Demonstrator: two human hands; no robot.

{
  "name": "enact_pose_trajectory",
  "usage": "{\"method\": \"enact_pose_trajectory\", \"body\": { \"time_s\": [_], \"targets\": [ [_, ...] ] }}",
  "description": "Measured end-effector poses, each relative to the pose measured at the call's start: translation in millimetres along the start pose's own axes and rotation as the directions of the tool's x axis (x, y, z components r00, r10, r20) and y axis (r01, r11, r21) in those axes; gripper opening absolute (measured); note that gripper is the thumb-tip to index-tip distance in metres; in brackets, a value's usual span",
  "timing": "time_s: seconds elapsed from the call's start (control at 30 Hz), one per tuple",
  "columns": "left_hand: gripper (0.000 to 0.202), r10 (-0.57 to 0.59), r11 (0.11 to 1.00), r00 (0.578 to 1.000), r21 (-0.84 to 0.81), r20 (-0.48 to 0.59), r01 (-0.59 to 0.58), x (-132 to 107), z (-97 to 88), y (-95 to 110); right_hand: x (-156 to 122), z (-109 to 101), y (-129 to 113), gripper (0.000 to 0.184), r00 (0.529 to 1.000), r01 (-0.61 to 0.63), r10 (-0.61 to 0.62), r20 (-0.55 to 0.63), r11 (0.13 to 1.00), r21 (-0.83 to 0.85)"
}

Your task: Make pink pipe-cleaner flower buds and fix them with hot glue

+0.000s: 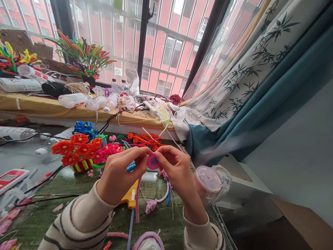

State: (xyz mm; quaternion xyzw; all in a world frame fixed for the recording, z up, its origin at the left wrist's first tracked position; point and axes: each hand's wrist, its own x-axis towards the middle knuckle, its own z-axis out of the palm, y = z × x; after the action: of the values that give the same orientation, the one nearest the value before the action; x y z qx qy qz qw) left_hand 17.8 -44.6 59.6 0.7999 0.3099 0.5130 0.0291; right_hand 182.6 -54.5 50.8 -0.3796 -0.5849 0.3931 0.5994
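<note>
Head view, two onlookers comparing notes:

"What do the hands have?"

"The left hand (117, 172) and the right hand (175, 170) pinch a pink pipe-cleaner coil (153, 162) from either side, gripping its edge between their fingertips. It sits in the air above the surface (52, 189), which has a green pattern."

"And right by that coil?"

"A pink pipe-cleaner strand (137, 201) runs down below it, though nobody could tell whether the two join. A yellow hot glue gun (131, 194) lies on the surface under the coil, partly hidden by the left hand. To the coil's right, just past the right hand, sits a clear plastic tub (210, 182) with something pink inside."

"Further out?"

"Left of the coil stand red pipe-cleaner flowers (78, 149), with blue pipe-cleaner flowers (84, 128) behind them. Beyond the coil, a windowsill draped in yellow cloth (39, 104) holds clear plastic bottles (73, 100) and a white power strip (151, 108). A bamboo-print curtain (247, 69) hangs well to the coil's right."
</note>
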Motion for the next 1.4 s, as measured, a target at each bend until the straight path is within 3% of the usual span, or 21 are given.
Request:
{"method": "enact_pose_trajectory", "body": {
  "time_s": [0.43, 0.7, 1.23, 1.4],
  "targets": [
    [0.014, 0.026, 0.999, 0.999, 0.019, 0.029, -0.027, 1.2, -2.9, 0.5, -3.1, -0.6, -2.8, 0.012, 0.999, 0.024, -0.024, 0.022, 0.999, -0.030],
    [0.012, -0.097, 0.993, 0.995, -0.066, 0.027, 0.099, 0.4, -2.4, -0.2, -0.7, -3.8, -7.3, 0.015, 0.998, -0.036, 0.034, 0.043, 0.998, 0.047],
    [0.010, -0.067, 0.996, 0.997, -0.054, 0.047, 0.070, 2.2, 0.0, 0.3, 2.2, -6.9, -5.7, 0.025, 0.991, -0.130, 0.129, 0.023, 0.991, 0.012],
    [0.013, -0.036, 0.998, 0.999, -0.047, 0.028, 0.037, -0.1, 1.8, -1.7, 2.1, -7.7, -6.7, 0.026, 0.993, -0.105, 0.105, 0.047, 0.994, 0.011]
  ]
}}
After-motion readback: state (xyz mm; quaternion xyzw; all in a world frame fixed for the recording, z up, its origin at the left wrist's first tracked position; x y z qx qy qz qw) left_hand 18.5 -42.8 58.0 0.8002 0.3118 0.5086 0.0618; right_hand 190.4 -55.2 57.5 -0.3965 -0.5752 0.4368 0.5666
